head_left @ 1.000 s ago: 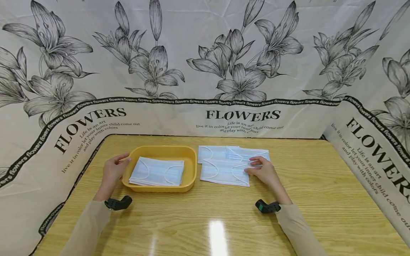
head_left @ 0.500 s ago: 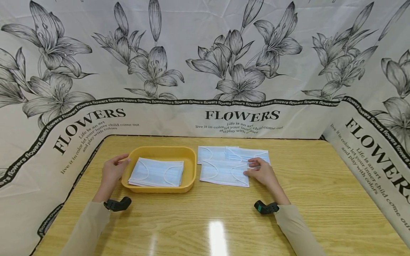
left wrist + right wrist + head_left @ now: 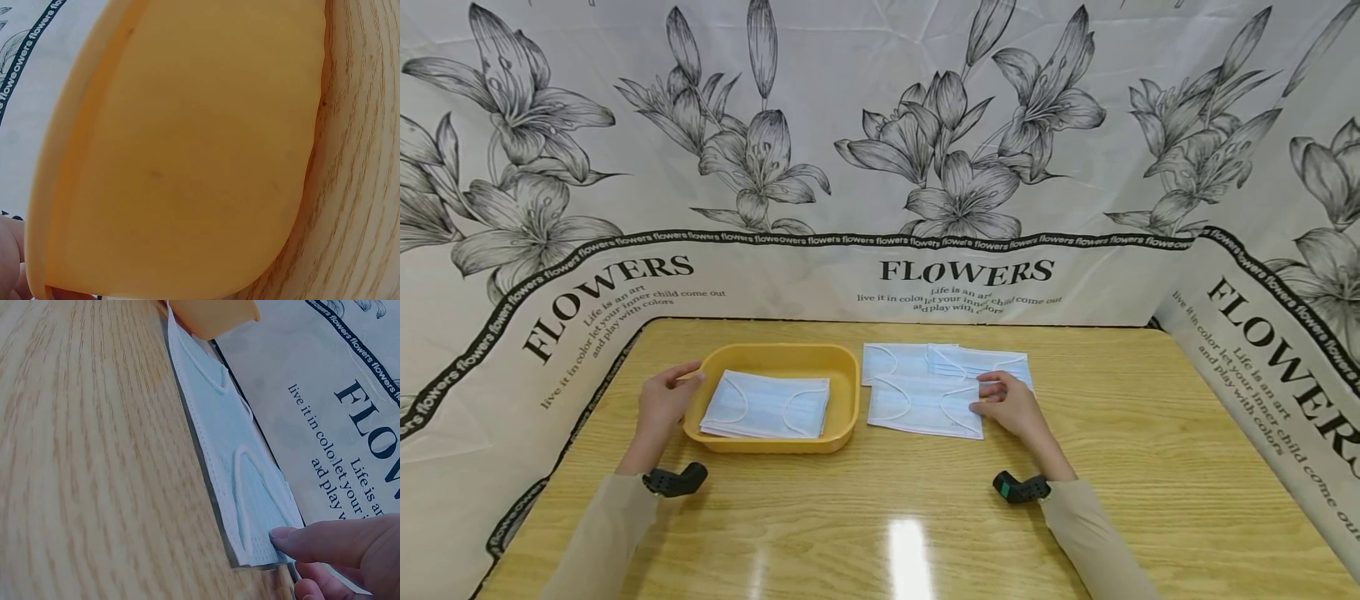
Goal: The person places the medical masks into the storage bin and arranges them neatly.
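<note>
1. Nearest the viewer, the wooden table (image 3: 895, 517) carries a bright glare patch, and two beige sleeves reach forward over it, each with a black wrist camera: one on the left forearm (image 3: 674, 481), one on the right (image 3: 1020, 487).
2. The left hand (image 3: 664, 403) rests at the left end of the yellow tray (image 3: 847, 400). Its thumb lies on the tray's rim and its fingers go down the outer wall, so it grips the tray's edge. The left wrist view shows little but the tray's orange-yellow wall (image 3: 187, 150) against the wood grain.
3. The right hand (image 3: 1013, 405) lies with loosely extended fingers on the right end of the nearest loose face mask (image 3: 921, 406). In the right wrist view a fingertip (image 3: 284, 534) presses on that mask's corner (image 3: 250, 506); the fingers are not curled round it.
4. Inside the tray lies a stack of light blue face masks (image 3: 767, 403), flat, ear loops up.
5. The nearest loose mask lies flat on the table just right of the tray, overlapping two more masks behind it: one at the back left (image 3: 895, 360) and one at the back right (image 3: 981, 362).
6. Farthest back, a white cloth backdrop (image 3: 880, 167) printed with grey lilies and the word FLOWERS walls in the table on three sides.
</note>
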`<action>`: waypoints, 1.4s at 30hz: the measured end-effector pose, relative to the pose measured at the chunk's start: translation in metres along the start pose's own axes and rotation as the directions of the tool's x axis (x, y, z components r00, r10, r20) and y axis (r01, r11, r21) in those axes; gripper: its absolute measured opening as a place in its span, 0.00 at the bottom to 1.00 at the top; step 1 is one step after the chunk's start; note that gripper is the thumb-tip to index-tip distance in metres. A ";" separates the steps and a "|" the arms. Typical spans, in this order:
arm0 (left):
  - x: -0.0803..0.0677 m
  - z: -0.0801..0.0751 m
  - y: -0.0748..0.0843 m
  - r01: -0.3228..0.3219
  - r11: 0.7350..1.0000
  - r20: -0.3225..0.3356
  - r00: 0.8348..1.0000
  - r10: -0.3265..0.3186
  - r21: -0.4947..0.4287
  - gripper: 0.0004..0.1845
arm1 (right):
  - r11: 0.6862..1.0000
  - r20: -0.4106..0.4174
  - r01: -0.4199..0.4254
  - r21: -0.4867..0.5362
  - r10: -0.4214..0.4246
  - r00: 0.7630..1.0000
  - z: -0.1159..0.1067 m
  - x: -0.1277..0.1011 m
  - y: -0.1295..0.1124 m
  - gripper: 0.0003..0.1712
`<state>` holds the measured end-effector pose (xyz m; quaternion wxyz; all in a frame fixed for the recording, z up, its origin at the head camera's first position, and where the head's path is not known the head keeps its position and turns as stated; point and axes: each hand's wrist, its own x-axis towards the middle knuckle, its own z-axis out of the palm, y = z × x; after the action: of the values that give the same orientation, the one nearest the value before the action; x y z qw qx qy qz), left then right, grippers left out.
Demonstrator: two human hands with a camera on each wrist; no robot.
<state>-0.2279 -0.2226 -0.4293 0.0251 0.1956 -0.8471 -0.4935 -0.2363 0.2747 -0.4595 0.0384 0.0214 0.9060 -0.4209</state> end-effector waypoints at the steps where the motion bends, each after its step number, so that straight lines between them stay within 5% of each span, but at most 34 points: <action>1: 0.000 0.000 0.000 0.001 1.000 0.000 1.000 -0.001 -0.001 0.23 | 1.000 -0.003 0.000 0.004 0.000 1.000 0.000 0.000 0.000 0.28; 18: 0.000 0.000 -0.002 -0.002 1.000 0.003 1.000 0.002 0.001 0.23 | 0.997 -0.041 0.078 -0.027 -0.079 0.996 0.005 0.001 0.004 0.22; 42: 0.000 -0.001 -0.001 -0.001 1.000 0.003 1.000 0.001 0.018 0.23 | 0.991 -0.094 0.022 0.129 -0.010 0.995 0.002 -0.010 -0.005 0.17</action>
<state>-0.2273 -0.2232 -0.4294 0.0224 0.1950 -0.8516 -0.4860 -0.2263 0.2700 -0.4559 -0.0089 0.0361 0.8777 -0.4777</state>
